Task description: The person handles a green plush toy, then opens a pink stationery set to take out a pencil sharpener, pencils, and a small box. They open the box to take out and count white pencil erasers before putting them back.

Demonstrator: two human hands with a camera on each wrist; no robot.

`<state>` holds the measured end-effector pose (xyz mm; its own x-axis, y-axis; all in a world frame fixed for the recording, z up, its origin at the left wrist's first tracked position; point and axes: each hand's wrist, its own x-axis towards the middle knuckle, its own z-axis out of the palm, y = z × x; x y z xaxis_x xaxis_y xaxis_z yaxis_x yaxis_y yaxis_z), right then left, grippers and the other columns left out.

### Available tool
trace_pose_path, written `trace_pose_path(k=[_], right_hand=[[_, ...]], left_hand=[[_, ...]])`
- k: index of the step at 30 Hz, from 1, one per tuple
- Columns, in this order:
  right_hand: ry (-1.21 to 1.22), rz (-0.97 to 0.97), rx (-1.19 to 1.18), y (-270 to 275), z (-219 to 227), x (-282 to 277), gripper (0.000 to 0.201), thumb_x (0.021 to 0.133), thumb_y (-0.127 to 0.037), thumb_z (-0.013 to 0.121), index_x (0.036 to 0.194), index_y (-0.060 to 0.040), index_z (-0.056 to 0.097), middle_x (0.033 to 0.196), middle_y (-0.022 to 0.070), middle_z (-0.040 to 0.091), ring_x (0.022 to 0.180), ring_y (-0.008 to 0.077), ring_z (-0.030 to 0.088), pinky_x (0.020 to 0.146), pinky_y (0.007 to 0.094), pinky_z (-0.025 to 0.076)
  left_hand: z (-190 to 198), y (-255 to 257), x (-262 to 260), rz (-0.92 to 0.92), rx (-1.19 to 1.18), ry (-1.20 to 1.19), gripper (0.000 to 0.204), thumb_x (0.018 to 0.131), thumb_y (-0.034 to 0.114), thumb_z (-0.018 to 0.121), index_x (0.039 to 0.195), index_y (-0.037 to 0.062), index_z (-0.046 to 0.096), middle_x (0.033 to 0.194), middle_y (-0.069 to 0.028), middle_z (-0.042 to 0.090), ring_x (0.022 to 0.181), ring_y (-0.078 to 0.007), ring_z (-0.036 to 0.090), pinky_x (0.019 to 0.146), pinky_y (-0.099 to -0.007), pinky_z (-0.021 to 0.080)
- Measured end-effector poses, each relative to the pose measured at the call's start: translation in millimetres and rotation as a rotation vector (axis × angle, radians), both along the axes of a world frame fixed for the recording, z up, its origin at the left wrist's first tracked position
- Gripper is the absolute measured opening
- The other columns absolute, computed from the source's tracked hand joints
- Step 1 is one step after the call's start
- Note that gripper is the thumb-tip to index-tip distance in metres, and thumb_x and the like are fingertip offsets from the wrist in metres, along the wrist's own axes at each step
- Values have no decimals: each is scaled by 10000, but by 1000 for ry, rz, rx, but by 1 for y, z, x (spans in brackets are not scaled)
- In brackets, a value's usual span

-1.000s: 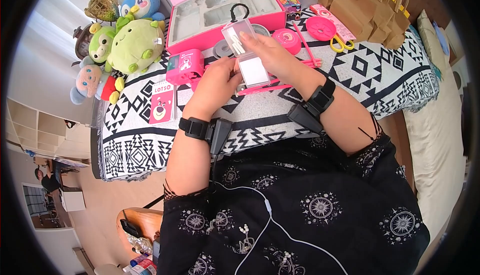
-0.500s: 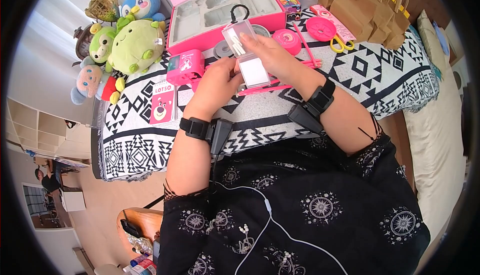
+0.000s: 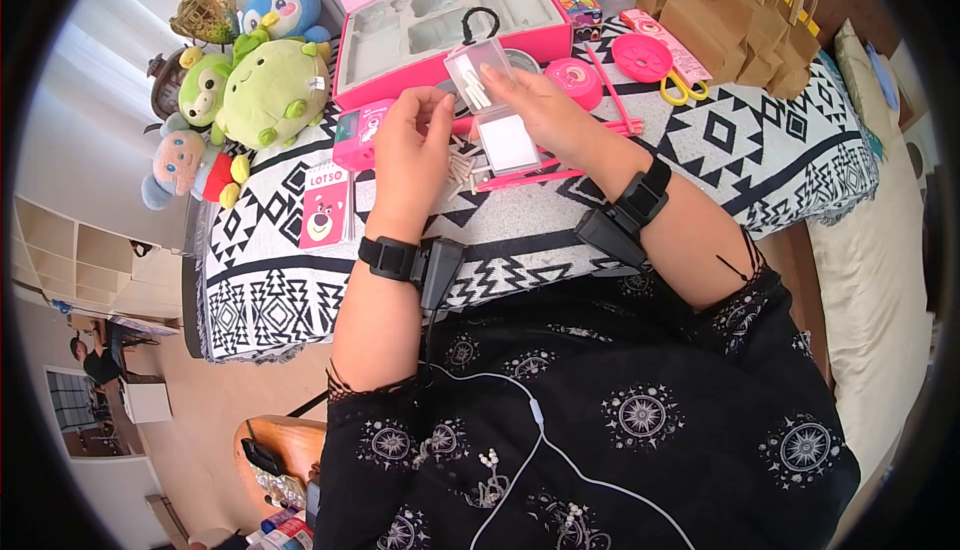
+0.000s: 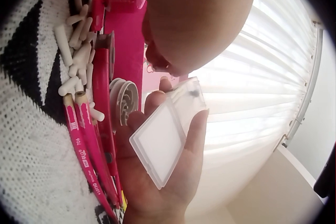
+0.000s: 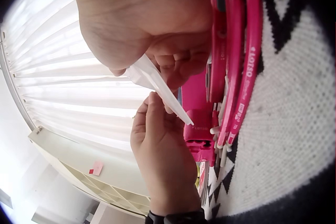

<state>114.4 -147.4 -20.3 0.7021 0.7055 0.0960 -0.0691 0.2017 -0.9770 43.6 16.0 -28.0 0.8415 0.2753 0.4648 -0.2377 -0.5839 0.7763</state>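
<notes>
My right hand grips a small clear plastic case, its thumb over the edge. The hinged case lies unfolded, with several thin white sticks in the far half and a white panel in the near half. Beside the case, to its left, is my left hand, fingers bent and thumb close to the index fingertip. I cannot tell if a small piece sits between them. Below it, several loose white sticks lie on the patterned cloth near the blunt ends of pink pencils.
A pink sharpener-like box and a LOTSO notebook lie to the left. Behind stands a large pink gift box with a moulded tray. Yellow-handled scissors, a round pink container and paper bags are at right; plush toys at left.
My left hand has moved away from the case, up and to the left, uncovering the loose white sticks and covering part of the pink box. My right hand and the case stay in place.
</notes>
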Motion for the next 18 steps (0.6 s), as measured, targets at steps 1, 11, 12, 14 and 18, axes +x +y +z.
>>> trace_pose_path(k=[1, 11, 12, 14, 18], right_hand=[[9, -1, 28, 0, 1, -1, 470, 1027, -455, 441, 1192, -34, 571, 892, 75, 688, 734, 94, 656, 595, 243, 518], [-46, 31, -17, 1, -8, 7, 485, 1016, -461, 466, 1188, -22, 583, 867, 53, 683, 696, 81, 632, 575, 234, 503], [-38, 35, -27, 0, -7, 5, 482, 1015, -458, 471, 1182, -21, 588, 870, 52, 682, 694, 75, 627, 570, 232, 499], [-31, 38, -37, 0, -8, 5, 479, 1014, -455, 475, 1176, -20, 593, 873, 52, 681, 691, 70, 621, 565, 230, 495], [-53, 43, -37, 1, -11, 7, 484, 1011, -458, 481, 1183, -18, 591, 882, 49, 674, 698, 71, 621, 562, 231, 495]], left_hand=[[2, -2, -1, -4, -56, -47, 110, 916, 89, 645, 962, -9, 629, 839, -84, 668, 736, -150, 619, 675, -294, 498], [2, -2, -5, -162, 75, -174, 83, 897, 75, 669, 936, 12, 631, 823, -61, 630, 703, -118, 576, 634, -264, 451], [3, -2, -5, -162, 75, -174, 83, 897, 75, 669, 936, 12, 631, 823, -61, 630, 703, -118, 576, 634, -264, 451], [5, -2, -5, -204, 100, -128, 80, 892, 75, 674, 928, 18, 632, 800, -59, 604, 663, -122, 565, 612, -267, 439], [9, -6, -8, -210, 76, -110, 81, 896, 81, 673, 927, 17, 634, 792, -54, 599, 637, -112, 565, 600, -259, 435]])
